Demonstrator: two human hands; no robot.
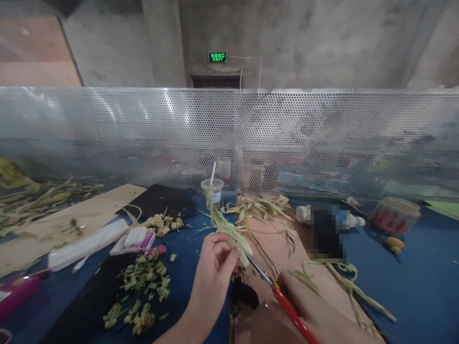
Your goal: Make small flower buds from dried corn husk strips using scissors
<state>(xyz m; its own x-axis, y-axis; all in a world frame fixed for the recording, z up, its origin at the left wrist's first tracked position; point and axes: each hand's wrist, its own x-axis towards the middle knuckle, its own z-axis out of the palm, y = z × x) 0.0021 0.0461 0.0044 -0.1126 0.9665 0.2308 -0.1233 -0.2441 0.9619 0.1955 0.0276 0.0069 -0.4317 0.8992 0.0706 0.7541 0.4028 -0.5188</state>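
Observation:
My left hand (215, 260) is raised over the middle of the table, its thumb and fingers pinching a long, pale green dried leaf (226, 228) that looks like a husk. The leaf's narrow end points up and away. From the lower right, my right hand (304, 298), smeared by motion, is closed on a tool with a red handle (291, 310) and a slender metal front (260, 272). Its metal tip reaches the leaf's lower end beside my left fingers. Whether the tool is a pair of scissors, I cannot tell. Dark, crumpled material (245, 292) lies below the hands.
Green flower-like clumps (147, 279) lie at left, near a white-and-pink box (134, 239). A clear cup with a straw (212, 191) stands ahead, before a perforated metal screen (143, 124). Loose dried strips (263, 208) lie on brown board (272, 234); a clear jar (394, 215) stands right.

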